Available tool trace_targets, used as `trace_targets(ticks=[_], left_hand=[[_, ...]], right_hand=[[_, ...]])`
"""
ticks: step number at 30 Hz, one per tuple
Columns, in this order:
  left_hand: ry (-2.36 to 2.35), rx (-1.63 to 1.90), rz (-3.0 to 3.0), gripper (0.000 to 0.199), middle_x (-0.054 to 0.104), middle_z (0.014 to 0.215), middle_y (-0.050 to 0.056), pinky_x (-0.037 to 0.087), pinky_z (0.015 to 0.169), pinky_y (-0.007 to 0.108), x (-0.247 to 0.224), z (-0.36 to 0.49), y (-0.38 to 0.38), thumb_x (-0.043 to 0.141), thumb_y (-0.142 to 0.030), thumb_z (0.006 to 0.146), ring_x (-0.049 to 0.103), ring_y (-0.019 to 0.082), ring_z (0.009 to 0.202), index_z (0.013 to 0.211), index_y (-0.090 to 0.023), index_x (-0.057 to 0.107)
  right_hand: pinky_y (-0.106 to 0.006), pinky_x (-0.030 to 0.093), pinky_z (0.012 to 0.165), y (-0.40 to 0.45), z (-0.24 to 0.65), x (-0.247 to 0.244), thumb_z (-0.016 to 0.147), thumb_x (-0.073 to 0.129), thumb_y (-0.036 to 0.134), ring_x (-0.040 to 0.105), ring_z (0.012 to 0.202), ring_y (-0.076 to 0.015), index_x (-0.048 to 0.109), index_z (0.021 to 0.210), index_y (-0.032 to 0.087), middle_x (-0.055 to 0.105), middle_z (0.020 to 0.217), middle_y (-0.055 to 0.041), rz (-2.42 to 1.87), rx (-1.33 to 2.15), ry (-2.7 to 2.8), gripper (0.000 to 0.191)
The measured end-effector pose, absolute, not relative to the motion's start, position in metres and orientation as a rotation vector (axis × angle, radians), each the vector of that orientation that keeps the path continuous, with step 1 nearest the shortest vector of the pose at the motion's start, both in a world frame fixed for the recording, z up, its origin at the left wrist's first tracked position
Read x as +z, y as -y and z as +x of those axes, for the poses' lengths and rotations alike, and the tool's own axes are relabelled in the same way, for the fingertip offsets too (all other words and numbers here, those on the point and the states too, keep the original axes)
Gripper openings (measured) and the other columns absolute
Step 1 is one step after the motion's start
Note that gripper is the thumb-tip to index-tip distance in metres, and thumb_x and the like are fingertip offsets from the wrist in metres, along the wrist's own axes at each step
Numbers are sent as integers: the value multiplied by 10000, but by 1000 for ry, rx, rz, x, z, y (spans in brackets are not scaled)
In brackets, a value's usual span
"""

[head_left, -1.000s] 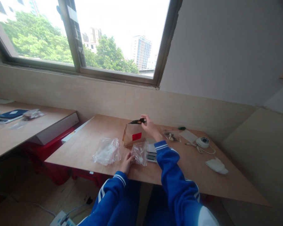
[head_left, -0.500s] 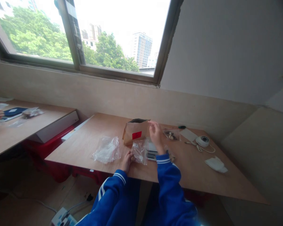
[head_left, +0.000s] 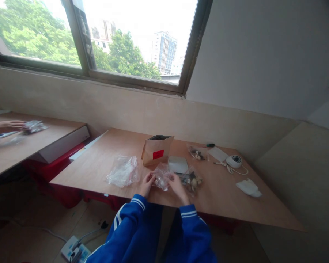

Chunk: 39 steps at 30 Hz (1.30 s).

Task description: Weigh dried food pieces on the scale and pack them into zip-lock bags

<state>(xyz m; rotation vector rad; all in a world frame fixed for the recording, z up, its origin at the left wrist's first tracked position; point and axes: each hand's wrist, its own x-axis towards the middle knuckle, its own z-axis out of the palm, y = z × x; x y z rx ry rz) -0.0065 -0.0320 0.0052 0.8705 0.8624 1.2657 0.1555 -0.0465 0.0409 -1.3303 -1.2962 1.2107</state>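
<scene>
Between my two hands is a clear plastic bag (head_left: 161, 178), held just above the table's front edge. My left hand (head_left: 147, 183) pinches its left side, and the fingers of my right hand (head_left: 176, 185) close on its right side. Right behind it stands an upright brown paper pouch (head_left: 157, 155) with a red label and an open top. A small scale (head_left: 178, 165) with a pale flat top sits to the pouch's right. Beside my right hand lies a clear bag of dried, mushroom-like pieces (head_left: 193, 181). To the left is a pile of clear plastic bags (head_left: 124, 171).
Farther right are another filled bag (head_left: 199, 154), a green-handled screwdriver (head_left: 210, 145), a white card (head_left: 218, 154), a white dome camera (head_left: 234, 162) with its cable, and crumpled white tissue (head_left: 249, 187). At the left table, another person's hand (head_left: 8, 126) reaches towards a bag.
My right hand has come down from beside the paper pouch's top to the clear bag and grips its right side. The scale and filled bag show more. The other person's hand has moved right.
</scene>
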Motion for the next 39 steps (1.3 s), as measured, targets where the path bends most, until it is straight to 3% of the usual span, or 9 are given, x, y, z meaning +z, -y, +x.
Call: trace_targets(ticks=[3,8,14,17,23,26,31,35,39], left_hand=[[-880,1267,985,441,680,897,54,477,649,257,7,-6,32,663,-482,706,623,185,783,1022,-174,636],[-893,1309,1126,418,685,970,81,461,857,322,6,-6,29,585,-493,773,617,215,942,998,-145,636],[-963,1309,1113,438,687,1011,90,465,874,328,5,-5,29,578,-502,772,624,221,965,1013,-141,642],[-998,1280,1100,474,691,1010,99,481,849,334,8,-6,30,589,-517,755,629,232,956,1024,-133,654],[-1037,1292,1019,506,685,1030,114,499,791,313,13,-7,33,642,-528,694,627,241,957,1001,-126,666],[-1051,1273,985,521,691,967,105,504,671,277,15,-6,35,651,-529,684,641,218,850,1007,-120,658],[-1045,1245,921,565,671,775,44,430,473,214,17,-5,38,638,-554,688,576,127,565,1059,-128,628],[-1017,1246,941,537,678,807,55,435,478,212,15,-6,38,645,-552,685,582,127,573,1010,-125,646],[-1006,1236,954,527,686,824,67,444,463,219,15,-6,37,639,-550,689,575,122,541,999,-124,657]], right_hand=[[-329,527,529,43,145,45,709,648,454,629,609,-203,632,923,183,681,835,-68,-1312,1223,1387,345],[-394,511,819,45,124,41,689,678,470,645,877,-239,638,965,181,689,983,-91,-1180,1066,1440,402],[-425,432,951,54,126,42,785,583,380,616,995,-242,644,999,205,675,1063,-88,-1254,945,1480,283],[-418,445,937,56,128,43,815,541,371,615,1002,-237,641,1042,218,672,1071,-76,-1245,1008,1525,291],[-434,416,964,59,127,43,720,689,362,590,1030,-252,651,1038,230,648,1088,-82,-1225,910,1594,346],[-425,440,926,63,130,38,709,699,374,604,958,-241,651,931,205,658,991,-69,-1225,869,1572,283],[-414,472,879,71,132,25,727,687,408,623,932,-246,599,1029,193,663,1006,-88,-1243,880,1427,381],[-404,449,932,72,131,20,757,661,374,611,1015,-239,608,1066,210,656,1079,-87,-1197,926,1449,354],[-399,480,879,73,133,23,743,670,366,630,959,-252,670,985,206,675,1021,-89,-1241,847,1467,290]])
